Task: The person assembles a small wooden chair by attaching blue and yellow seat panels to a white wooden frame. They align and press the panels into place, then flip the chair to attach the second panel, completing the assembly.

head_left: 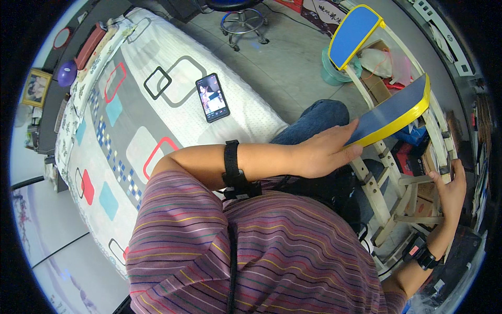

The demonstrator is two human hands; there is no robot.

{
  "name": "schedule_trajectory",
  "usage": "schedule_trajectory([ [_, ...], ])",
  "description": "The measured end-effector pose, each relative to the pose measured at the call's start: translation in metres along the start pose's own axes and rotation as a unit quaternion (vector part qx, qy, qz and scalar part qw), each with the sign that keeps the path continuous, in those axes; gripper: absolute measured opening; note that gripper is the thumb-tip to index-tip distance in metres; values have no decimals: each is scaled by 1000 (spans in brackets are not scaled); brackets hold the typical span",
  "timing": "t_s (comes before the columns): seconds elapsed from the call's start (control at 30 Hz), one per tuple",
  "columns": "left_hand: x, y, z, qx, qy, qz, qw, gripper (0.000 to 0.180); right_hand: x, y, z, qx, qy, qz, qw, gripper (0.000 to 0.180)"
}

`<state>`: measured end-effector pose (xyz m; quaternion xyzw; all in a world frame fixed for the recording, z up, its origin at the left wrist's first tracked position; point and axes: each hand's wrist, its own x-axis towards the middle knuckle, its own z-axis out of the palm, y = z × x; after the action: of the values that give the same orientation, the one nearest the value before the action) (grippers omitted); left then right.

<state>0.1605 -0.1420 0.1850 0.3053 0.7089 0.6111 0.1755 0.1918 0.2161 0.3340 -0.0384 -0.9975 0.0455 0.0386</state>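
A cream-white frame [377,198] with bolted joints stands at my right. It carries two blue panels with yellow edging. My left hand [328,150] reaches across my body and grips the end of the nearer panel [393,112], fingers on top and thumb along the yellow edge. The farther panel [355,35] stands apart from both hands, at the frame's far end. Lower down on the right, my right hand [451,192] is closed around a rail of the same frame, its thumb and fingers on opposite sides.
A bed with a patterned cover [172,123] fills the left, with a lit phone [213,98] lying on it. Beyond the frame stand a teal bucket [334,72] and several boxes and bags. A wheeled stool [241,22] is at the back.
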Motion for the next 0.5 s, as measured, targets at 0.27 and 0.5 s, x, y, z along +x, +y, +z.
schedule_trajectory([
  [0.27,-19,3,17,-14,-60,-17,998,80,0,-4,-2,-19,-1,-3,1000,59],
  [0.5,-15,1,22,-58,-67,-37,995,81,0,-1,0,-10,3,-4,1000,57],
])
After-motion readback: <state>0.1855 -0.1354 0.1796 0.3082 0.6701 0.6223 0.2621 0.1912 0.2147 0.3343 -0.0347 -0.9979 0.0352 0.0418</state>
